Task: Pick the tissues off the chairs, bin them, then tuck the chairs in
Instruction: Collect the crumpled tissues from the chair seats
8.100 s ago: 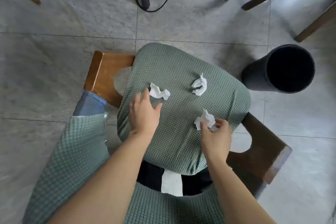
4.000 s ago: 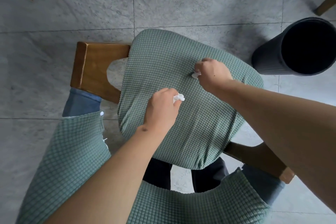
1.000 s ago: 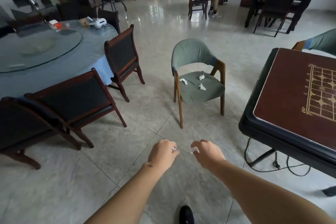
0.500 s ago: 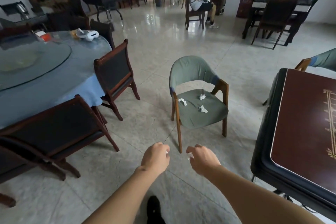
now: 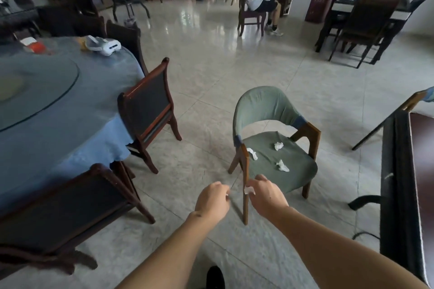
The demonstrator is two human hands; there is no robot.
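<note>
Both hands are out in front, low over the tiled floor (image 5: 234, 77). The left hand (image 5: 212, 202) is curled in a fist with a tiny bit of white tissue peeking out by the fingers. The right hand (image 5: 266, 195) is curled too, and pinches a small white tissue (image 5: 248, 190) at its thumb side.

Just past the hands stands a green chair (image 5: 277, 148) with wooden legs. Three crumpled tissues lie on its seat — one at the left edge (image 5: 252, 153), one near the back (image 5: 278, 146), one toward the front (image 5: 282, 166).

To the left is a round table (image 5: 58, 105) with a blue cloth and dark chairs (image 5: 148, 110) beside it. A dark table (image 5: 408, 183) stands at the right.
</note>
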